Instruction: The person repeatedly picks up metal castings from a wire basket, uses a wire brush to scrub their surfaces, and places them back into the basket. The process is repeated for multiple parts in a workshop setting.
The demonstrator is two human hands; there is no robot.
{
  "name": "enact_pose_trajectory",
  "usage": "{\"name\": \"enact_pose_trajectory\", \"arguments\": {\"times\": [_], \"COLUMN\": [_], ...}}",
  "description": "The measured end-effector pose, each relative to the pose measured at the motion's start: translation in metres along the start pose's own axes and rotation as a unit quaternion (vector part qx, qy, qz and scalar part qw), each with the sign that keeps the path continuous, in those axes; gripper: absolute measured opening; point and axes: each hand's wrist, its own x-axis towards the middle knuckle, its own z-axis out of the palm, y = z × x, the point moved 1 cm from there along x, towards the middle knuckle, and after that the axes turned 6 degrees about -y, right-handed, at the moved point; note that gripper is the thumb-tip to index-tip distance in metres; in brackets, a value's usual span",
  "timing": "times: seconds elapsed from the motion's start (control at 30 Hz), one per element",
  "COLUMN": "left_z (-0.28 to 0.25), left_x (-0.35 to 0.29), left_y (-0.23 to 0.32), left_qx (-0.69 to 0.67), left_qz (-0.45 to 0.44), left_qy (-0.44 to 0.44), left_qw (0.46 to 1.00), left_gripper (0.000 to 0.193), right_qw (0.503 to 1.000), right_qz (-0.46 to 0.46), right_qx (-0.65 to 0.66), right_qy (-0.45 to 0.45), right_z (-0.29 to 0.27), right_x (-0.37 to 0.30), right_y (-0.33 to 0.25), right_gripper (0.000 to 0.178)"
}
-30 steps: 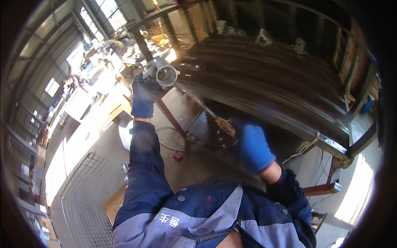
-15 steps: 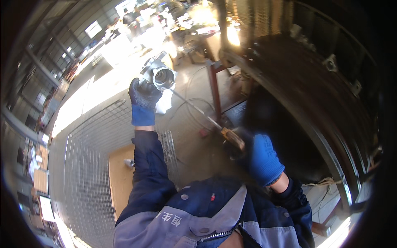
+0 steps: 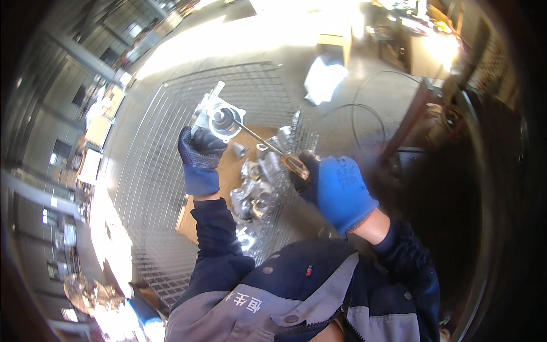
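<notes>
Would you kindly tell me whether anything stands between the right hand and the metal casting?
Only the screwdriver-like tool gripped in the right hand: its shaft spans the gap to the round opening of the metal casting. Nothing else visible stands between them.

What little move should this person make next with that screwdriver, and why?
I'd steady the metal casting in the left hand, then gently work the screwdriver with the right hand. Its shaft points into the casting's round opening, though I can't tell whether the tip touches anything inside.
</notes>
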Motion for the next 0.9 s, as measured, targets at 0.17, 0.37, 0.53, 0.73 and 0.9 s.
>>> {"name": "enact_pose_trajectory", "arguments": {"times": [0.17,0.37,0.53,0.73,0.9], "left_z": [-0.026,-0.04,-0.005,-0.046,-0.034], "left_x": [-0.045,-0.113,-0.129,-0.207,-0.241], "left_y": [0.054,0.078,0.046,0.033,-0.01], "left_qx": [-0.002,0.107,0.186,0.239,0.396], "left_qz": [0.069,0.225,0.312,0.325,0.343], "left_qy": [0.02,0.169,0.35,0.281,0.242], "left_qw": [0.997,0.954,0.863,0.871,0.817], "left_gripper": [0.044,0.029,0.039,0.037,0.033], "right_qw": [0.994,0.942,0.937,0.899,0.923], "right_qz": [-0.03,-0.032,-0.057,0.015,-0.072], "right_qx": [0.069,0.221,0.235,0.32,0.286], "right_qy": [-0.08,-0.25,-0.25,-0.299,-0.248], "right_z": [0.021,-0.003,-0.004,-0.027,-0.027], "right_x": [0.019,0.005,-0.01,-0.024,-0.014], "right_y": [-0.016,-0.023,-0.002,-0.009,-0.023], "right_gripper": [0.025,0.032,0.034,0.03,0.033]}}
